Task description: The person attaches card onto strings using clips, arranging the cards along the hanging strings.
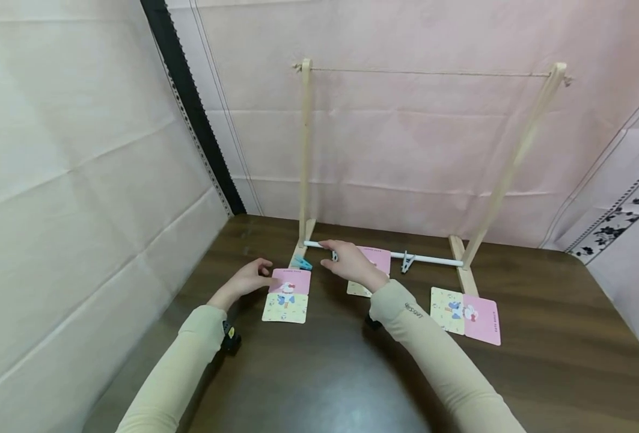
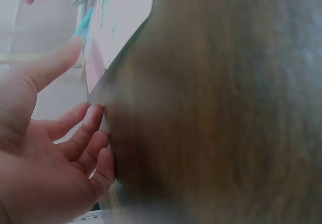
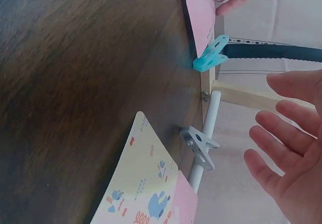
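My left hand (image 1: 247, 278) is at the left edge of a pink-and-yellow cartoon card (image 1: 287, 294), fingers loosely bent and thumb by the card's pink part. In the left wrist view nothing sits between thumb and fingers. A blue clothespin (image 1: 301, 263) lies just beyond that card. My right hand (image 1: 353, 264) hovers above the table with relaxed, spread fingers, holding nothing. Near it in the right wrist view are a grey clothespin (image 3: 198, 146) by the white rod (image 3: 212, 113) and a second card (image 3: 146, 178), partly hidden by my hand in the head view.
A wooden frame with two posts (image 1: 305, 144) and a string (image 1: 427, 73) across the top stands at the table's back. Another grey clothespin (image 1: 407, 261) is by the rod. A third card (image 1: 465, 314) lies at right. Cloth walls (image 1: 81, 180) surround the table (image 1: 297, 385).
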Action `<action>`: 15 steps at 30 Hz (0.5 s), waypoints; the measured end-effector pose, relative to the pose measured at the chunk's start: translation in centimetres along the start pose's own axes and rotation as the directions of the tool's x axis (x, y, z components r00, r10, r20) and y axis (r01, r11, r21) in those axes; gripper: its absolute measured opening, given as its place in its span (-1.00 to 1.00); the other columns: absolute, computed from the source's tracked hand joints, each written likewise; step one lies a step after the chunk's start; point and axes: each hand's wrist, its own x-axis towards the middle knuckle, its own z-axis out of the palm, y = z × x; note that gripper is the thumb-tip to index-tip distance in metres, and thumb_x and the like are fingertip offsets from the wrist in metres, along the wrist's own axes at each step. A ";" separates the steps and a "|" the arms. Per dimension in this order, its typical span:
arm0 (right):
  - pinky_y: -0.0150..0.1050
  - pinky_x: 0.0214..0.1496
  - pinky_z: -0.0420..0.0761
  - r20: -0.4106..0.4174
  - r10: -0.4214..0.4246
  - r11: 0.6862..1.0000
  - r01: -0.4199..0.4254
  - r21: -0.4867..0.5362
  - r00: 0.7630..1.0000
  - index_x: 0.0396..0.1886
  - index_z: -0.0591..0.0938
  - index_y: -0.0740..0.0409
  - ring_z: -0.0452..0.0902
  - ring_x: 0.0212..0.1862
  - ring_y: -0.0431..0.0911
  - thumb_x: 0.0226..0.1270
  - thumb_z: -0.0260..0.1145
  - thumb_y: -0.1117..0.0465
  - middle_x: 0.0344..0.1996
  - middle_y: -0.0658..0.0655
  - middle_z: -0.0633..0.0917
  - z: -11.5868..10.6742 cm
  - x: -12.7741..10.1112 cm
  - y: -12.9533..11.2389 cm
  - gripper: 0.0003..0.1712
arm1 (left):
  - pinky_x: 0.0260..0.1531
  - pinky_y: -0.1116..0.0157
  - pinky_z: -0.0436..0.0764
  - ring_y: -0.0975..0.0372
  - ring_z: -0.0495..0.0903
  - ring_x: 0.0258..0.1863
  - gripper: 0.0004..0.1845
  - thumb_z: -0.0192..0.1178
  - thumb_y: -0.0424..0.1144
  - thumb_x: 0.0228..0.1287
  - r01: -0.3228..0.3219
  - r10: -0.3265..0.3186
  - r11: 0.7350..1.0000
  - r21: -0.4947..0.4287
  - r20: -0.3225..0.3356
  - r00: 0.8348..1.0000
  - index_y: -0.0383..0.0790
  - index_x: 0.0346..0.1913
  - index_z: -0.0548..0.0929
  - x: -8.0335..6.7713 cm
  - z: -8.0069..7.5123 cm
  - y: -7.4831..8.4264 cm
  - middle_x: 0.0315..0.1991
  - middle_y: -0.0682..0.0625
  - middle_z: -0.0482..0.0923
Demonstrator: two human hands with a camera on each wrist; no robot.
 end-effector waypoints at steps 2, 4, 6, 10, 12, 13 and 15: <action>-0.04 0.33 0.47 -0.006 0.011 1.000 -0.011 0.016 1.000 0.38 0.49 0.20 0.51 0.28 0.08 0.44 0.34 0.16 0.28 0.18 0.59 0.5 0.0 -0.1 -0.43 | -0.06 0.12 0.48 0.03 0.47 -0.10 -0.32 0.40 -0.08 0.24 0.011 -0.011 1.000 0.012 0.015 1.000 -0.37 0.31 0.44 -0.2 -0.2 -0.2 0.02 -0.20 0.51; -0.02 0.30 0.48 -0.020 0.024 0.999 -0.023 0.031 1.000 0.37 0.50 0.20 0.53 0.25 0.10 0.42 0.36 0.17 0.26 0.19 0.60 0.9 0.1 -0.2 -0.43 | -0.09 0.13 0.48 0.04 0.47 -0.12 -0.32 0.41 -0.06 0.24 0.015 -0.016 1.000 0.018 0.030 0.999 -0.38 0.28 0.44 -0.3 -0.3 -0.3 0.00 -0.19 0.51; 0.04 0.33 0.44 -0.039 0.030 0.999 -0.029 0.023 0.999 0.36 0.51 0.20 0.51 0.27 0.12 0.41 0.37 0.16 0.26 0.19 0.60 1.2 0.2 -0.3 -0.43 | -0.08 0.13 0.48 0.04 0.47 -0.11 -0.32 0.42 -0.04 0.23 0.024 -0.025 1.000 0.017 0.038 0.999 -0.38 0.26 0.45 -0.5 -0.5 -0.3 -0.01 -0.19 0.51; 0.15 0.40 0.31 -0.073 0.038 0.998 -0.041 -0.040 0.997 0.36 0.53 0.15 0.40 0.36 0.11 0.41 0.37 0.11 0.30 0.15 0.57 1.5 0.5 -0.3 -0.43 | -0.03 0.10 0.48 0.03 0.48 -0.07 -0.32 0.40 -0.03 0.23 0.043 -0.044 0.999 0.021 0.057 0.997 -0.39 0.26 0.45 -0.9 -0.9 -0.5 0.01 -0.20 0.52; 0.15 0.42 0.28 -0.087 0.039 0.997 -0.044 -0.058 0.995 0.35 0.54 0.14 0.36 0.39 0.11 0.39 0.38 0.12 0.30 0.14 0.57 1.5 0.6 -0.3 -0.44 | 0.01 0.08 0.48 0.02 0.48 -0.06 -0.32 0.39 -0.04 0.24 0.050 -0.050 0.999 0.015 0.062 0.997 -0.40 0.27 0.45 -1.0 -1.0 -0.4 0.02 -0.21 0.52; 0.13 0.42 0.29 -0.089 0.040 0.997 -0.046 -0.057 0.995 0.34 0.54 0.14 0.36 0.39 0.11 0.39 0.38 0.14 0.29 0.15 0.57 1.4 0.6 -0.3 -0.44 | 0.02 0.07 0.48 0.02 0.48 -0.05 -0.32 0.38 -0.04 0.25 0.051 -0.051 0.999 0.011 0.066 0.997 -0.41 0.28 0.44 -1.1 -1.1 -0.3 0.02 -0.22 0.52; 0.07 0.42 0.32 -0.085 0.039 0.998 -0.043 -0.044 0.996 0.34 0.54 0.15 0.38 0.37 0.11 0.38 0.39 0.17 0.28 0.16 0.58 1.4 0.6 -0.3 -0.45 | 0.02 0.06 0.48 0.01 0.47 -0.05 -0.32 0.37 -0.04 0.26 0.057 -0.058 0.998 0.008 0.067 0.996 -0.41 0.28 0.44 -1.1 -1.0 -0.1 0.03 -0.23 0.52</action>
